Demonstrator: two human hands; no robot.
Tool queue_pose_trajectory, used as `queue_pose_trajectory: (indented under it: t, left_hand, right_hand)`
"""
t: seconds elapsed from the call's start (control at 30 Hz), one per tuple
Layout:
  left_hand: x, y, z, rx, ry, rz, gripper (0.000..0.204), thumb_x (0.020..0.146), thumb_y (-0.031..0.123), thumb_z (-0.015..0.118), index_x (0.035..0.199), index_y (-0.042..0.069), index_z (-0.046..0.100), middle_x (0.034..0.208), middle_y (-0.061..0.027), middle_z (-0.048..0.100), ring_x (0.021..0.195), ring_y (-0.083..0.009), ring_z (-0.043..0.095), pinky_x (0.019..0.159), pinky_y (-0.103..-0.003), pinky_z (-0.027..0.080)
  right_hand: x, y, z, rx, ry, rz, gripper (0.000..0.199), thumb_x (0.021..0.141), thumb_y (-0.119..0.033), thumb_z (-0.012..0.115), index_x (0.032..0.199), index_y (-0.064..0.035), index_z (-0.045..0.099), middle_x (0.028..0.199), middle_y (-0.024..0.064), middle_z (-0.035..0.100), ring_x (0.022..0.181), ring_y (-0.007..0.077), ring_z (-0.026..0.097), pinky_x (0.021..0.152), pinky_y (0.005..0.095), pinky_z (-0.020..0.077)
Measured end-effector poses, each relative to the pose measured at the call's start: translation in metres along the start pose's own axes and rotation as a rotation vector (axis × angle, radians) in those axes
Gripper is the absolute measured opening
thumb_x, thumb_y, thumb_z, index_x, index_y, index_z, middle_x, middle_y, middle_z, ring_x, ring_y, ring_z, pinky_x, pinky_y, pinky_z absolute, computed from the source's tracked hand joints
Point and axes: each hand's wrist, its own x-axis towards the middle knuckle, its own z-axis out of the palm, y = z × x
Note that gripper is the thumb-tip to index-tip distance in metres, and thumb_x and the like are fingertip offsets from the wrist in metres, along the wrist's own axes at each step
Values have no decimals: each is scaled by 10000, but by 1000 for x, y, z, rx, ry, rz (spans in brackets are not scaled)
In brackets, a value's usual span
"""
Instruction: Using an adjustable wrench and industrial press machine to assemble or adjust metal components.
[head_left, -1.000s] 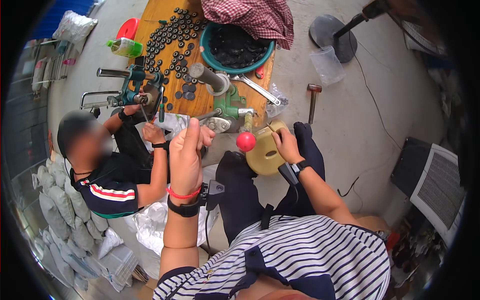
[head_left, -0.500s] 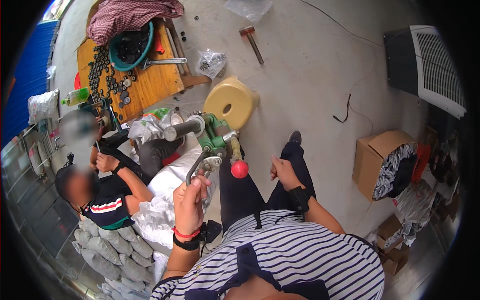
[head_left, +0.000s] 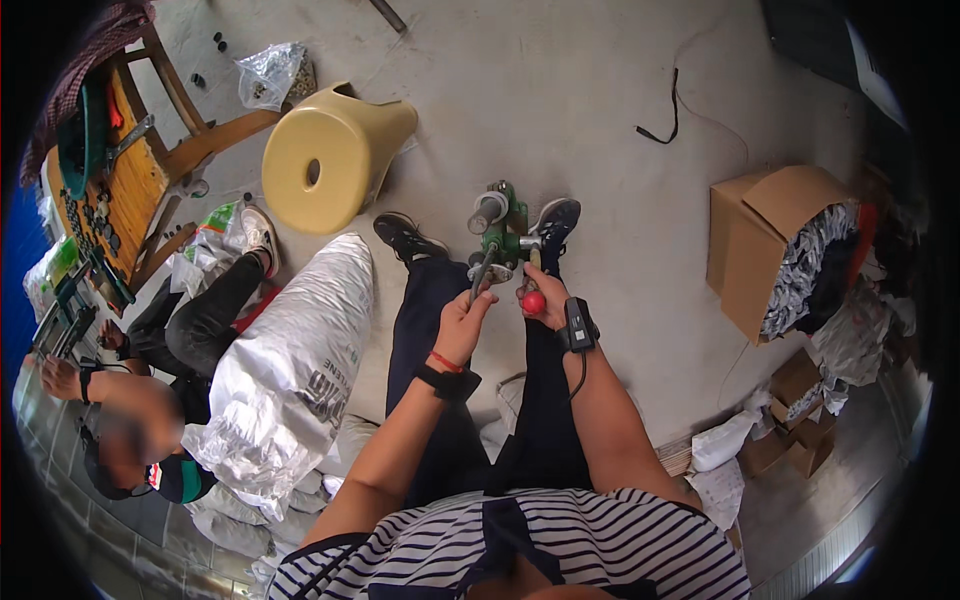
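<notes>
A small green metal hand press (head_left: 510,215) with a grey cylinder is in front of me, above the floor between my shoes. My left hand (head_left: 462,325) is closed around its dark curved handle (head_left: 484,265). My right hand (head_left: 545,300) is closed at the press's lever, right beside the red ball knob (head_left: 534,302). The right fingers are partly hidden behind the knob. A black band with a small box and cable circles my right wrist.
A yellow plastic stool (head_left: 325,160) stands ahead on the left, near a wooden table (head_left: 135,170) bearing black round parts. A large white sack (head_left: 290,370) lies left of my legs, beside a seated co-worker. An open cardboard box (head_left: 740,250) stands to the right.
The press has moved rightward, away from the sack and stool, with my left hand still on its handle. My right hand has come from apart to grip its lever. The view has shifted.
</notes>
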Motion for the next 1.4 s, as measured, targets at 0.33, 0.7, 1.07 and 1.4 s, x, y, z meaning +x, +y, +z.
queue_pose_trajectory:
  t: [0.33, 0.7, 1.07, 1.4]
  left_hand:
    - [68, -76, 39, 283, 5, 73, 239, 876, 196, 564, 861, -31, 636, 875, -134, 640, 874, -226, 600, 802, -302, 445]
    - [87, -101, 32, 269, 219, -85, 297, 921, 282, 523, 939, -8, 584, 753, -57, 607, 700, -139, 569, 663, -272, 459]
    - [197, -24, 43, 118, 23, -460, 646, 856, 567, 513, 1140, -13, 532, 972, -102, 601, 888, -206, 583, 802, -402, 468]
    - [220, -180, 3, 406, 134, -442, 791, 841, 618, 408, 1204, -77, 514, 1098, -306, 582, 1118, -409, 526, 976, -399, 377]
  right_hand:
    - [107, 28, -59, -280, 127, 27, 478, 899, -513, 470, 899, -49, 587, 684, 55, 574, 525, 162, 570, 444, 292, 493]
    - [119, 71, -53, -468, 416, -104, 383, 899, -328, 481, 771, 25, 556, 630, 112, 589, 448, 224, 554, 365, 339, 433]
    - [114, 52, -61, 16, 170, 22, 324, 931, -330, 459, 1005, -27, 545, 780, 93, 628, 623, 177, 609, 484, 309, 474]
    - [119, 57, -59, 402, -114, 115, 337, 931, -390, 506, 1029, -70, 546, 664, 6, 531, 555, 132, 509, 508, 273, 440]
